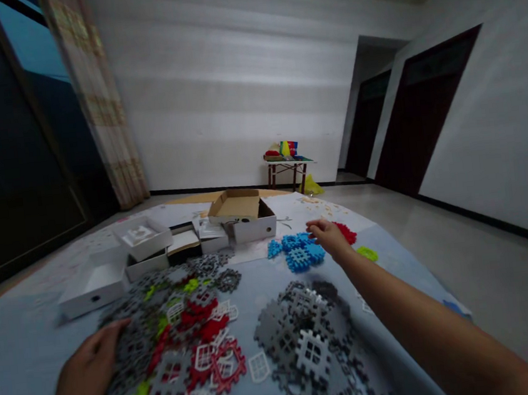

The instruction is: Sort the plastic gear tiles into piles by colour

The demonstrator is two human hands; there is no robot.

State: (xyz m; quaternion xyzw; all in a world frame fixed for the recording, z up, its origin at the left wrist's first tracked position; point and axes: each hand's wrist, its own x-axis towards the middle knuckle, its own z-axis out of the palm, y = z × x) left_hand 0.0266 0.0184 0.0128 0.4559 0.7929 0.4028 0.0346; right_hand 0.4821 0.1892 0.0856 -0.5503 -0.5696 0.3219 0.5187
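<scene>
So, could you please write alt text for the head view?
A person's right hand is near blue toothed pieces on a cloth-covered table; the left hand beside a mixed heap of gray, red, green and white ones; boxes stand behind.

1. A gray pile (308, 350) of toy pieces sits on a pale blue cloth (248, 282).
2. The right hand (328, 236) is past the gray pile, by some blue pieces (297, 258).
3. Left of the gray pile is a mixed pile (173, 371), with the left hand (87, 372) beside it.
4. White boxes (254, 229) stand behind the gray pile, toward the left.
</scene>
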